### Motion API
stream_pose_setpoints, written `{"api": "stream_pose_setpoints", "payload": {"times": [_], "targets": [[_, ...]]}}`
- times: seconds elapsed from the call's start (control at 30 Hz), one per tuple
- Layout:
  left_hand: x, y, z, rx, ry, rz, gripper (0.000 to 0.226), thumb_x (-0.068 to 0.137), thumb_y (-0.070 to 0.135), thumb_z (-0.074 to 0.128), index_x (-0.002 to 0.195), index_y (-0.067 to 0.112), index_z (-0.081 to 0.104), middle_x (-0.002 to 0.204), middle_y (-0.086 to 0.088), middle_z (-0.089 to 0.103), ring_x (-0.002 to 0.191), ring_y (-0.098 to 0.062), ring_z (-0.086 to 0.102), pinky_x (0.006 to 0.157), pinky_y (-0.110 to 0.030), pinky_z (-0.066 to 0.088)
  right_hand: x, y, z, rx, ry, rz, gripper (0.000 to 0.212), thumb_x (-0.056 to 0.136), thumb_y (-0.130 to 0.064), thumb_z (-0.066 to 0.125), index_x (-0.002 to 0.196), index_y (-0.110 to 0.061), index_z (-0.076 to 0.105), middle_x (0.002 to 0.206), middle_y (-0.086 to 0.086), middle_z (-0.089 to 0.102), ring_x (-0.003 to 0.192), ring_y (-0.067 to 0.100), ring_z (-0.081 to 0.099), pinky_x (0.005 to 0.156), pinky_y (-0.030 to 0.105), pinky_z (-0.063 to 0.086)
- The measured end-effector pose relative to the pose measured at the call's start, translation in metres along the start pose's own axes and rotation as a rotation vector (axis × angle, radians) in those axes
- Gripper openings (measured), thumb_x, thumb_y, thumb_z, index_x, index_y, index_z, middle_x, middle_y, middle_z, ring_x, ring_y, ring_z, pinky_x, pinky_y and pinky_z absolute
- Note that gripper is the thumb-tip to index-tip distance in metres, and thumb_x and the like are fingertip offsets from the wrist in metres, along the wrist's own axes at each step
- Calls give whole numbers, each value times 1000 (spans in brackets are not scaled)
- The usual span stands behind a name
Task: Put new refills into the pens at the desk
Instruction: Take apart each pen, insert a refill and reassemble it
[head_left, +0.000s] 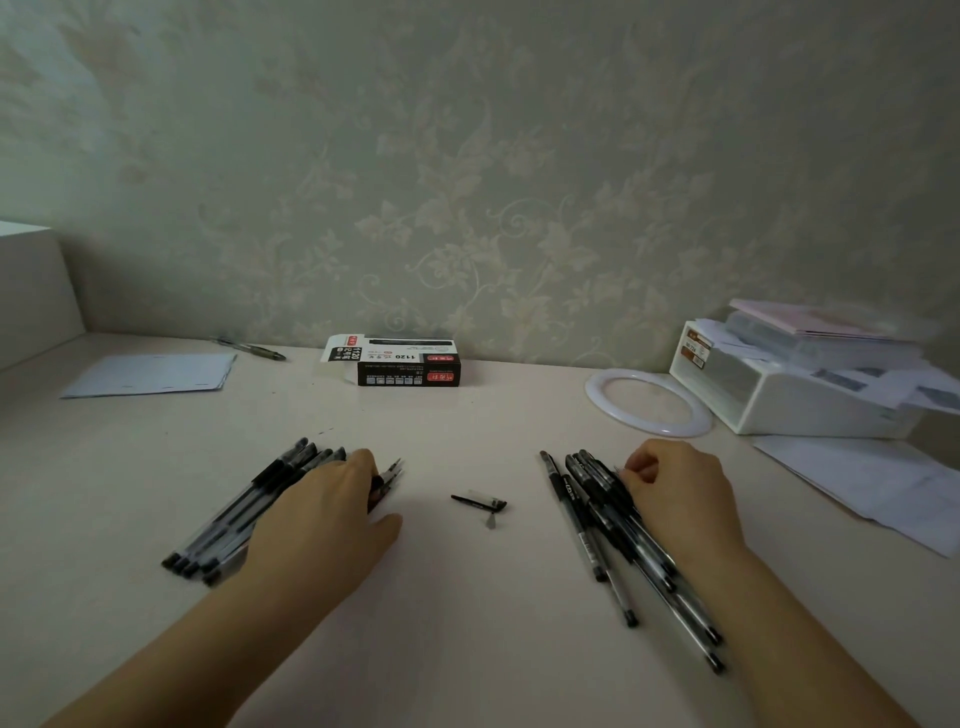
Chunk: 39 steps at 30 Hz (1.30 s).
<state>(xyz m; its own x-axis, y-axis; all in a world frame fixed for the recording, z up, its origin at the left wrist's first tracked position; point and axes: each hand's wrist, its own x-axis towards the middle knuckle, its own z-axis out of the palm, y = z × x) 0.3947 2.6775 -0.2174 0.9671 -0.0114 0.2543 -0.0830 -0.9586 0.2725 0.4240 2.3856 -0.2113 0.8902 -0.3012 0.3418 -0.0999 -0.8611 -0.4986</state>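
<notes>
Two pen piles (249, 506) (618, 525) are covered: the left hand (322, 512) lies flat, the right hand (675, 491) pinches a pen. Loose parts (480, 504) between them could get knocked off if bumped.

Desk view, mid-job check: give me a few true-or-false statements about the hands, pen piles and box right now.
1. The left hand rests on the left pen pile. True.
2. The pen box lies between the two hands. False: it sits far back by the wall.
3. A small loose pen part lies between the piles. True.
4. The right hand is lifted clear of the right pen pile. False: its curled fingers are on the pens.
</notes>
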Motion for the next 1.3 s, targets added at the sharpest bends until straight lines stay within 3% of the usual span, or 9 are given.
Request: {"api": "stream_pose_setpoints", "payload": {"times": [0.1, 0.27, 0.47, 0.63, 0.83, 1.0, 1.13, 1.2, 1.3], "targets": [[1, -1, -1, 2, 11, -27, 28, 89, 46, 55, 97, 22, 42, 90, 6, 54, 82, -15, 55, 70, -29, 49, -1, -1, -1, -4, 15, -27, 6, 89, -19, 68, 89, -14, 71, 81, 1, 71, 76, 21, 66, 74, 39, 57], [3, -3, 3, 9, 36, -17, 20, 93, 35, 50, 82, 21, 40, 81, 7, 47, 77, -15, 48, 66, -27, 42, -13, -25, 2, 107, 75, -199, 8, 88, -21, 66, 80, -24, 68, 75, -9, 68, 67, 11, 62, 66, 34, 54], [4, -2, 6, 65, 21, -17, 21, 95, 36, 44, 82, 20, 38, 82, 7, 45, 74, -13, 44, 62, -25, 34, -40, -54, 25, 236, -33, -427, 9, 86, -23, 67, 78, -27, 67, 72, -16, 62, 66, 5, 58, 62, 24, 50], [5, -1, 6, 140, -12, -1, 23, 98, 38, 41, 84, 20, 36, 85, 5, 44, 81, -15, 49, 65, -24, 35, -44, -56, 33, 297, -113, -459, 9, 87, -22, 66, 81, -29, 68, 76, -18, 64, 71, 6, 60, 63, 22, 49], [7, 4, 2, 239, -8, 0, 12, 100, 30, 38, 92, 20, 41, 102, 4, 57, 93, -17, 60, 61, -27, 35, -46, -56, 36, 283, -129, -472, 9, 87, -22, 67, 81, -29, 68, 76, -16, 64, 69, 7, 61, 63, 22, 50], [6, 7, -4, 235, 77, 38, 14, 100, 26, 40, 88, 23, 33, 100, 6, 55, 85, -15, 60, 57, -26, 37, -49, -62, 34, 414, -141, -425, 10, 87, -18, 70, 82, -26, 72, 74, -12, 68, 66, 4, 64, 60, 13, 47], [1, 23, -17, -62, 257, 256, 17, 97, 42, 39, 97, 26, 46, 93, 10, 50, 74, -13, 58, 60, -31, 49, -54, -74, 30, 840, -416, -171, 5, 87, -23, 72, 89, -21, 76, 79, -2, 75, 67, 13, 71, 65, 18, 55], [-4, 30, -15, -142, 233, 350, 21, 96, 45, 38, 98, 28, 49, 92, 12, 51, 72, -9, 56, 60, -29, 49, -56, -77, 29, 1001, -551, -74, 16, 84, -29, 71, 92, -18, 78, 83, 5, 76, 71, 16, 71, 67, 20, 55], [-7, 32, -4, -190, 170, 387, 20, 97, 46, 38, 98, 29, 50, 92, 13, 52, 76, -7, 55, 62, -24, 48, -57, -76, 29, 1077, -599, -41, 24, 78, -36, 72, 90, -17, 79, 83, 7, 75, 71, 13, 68, 69, 19, 54]]}}
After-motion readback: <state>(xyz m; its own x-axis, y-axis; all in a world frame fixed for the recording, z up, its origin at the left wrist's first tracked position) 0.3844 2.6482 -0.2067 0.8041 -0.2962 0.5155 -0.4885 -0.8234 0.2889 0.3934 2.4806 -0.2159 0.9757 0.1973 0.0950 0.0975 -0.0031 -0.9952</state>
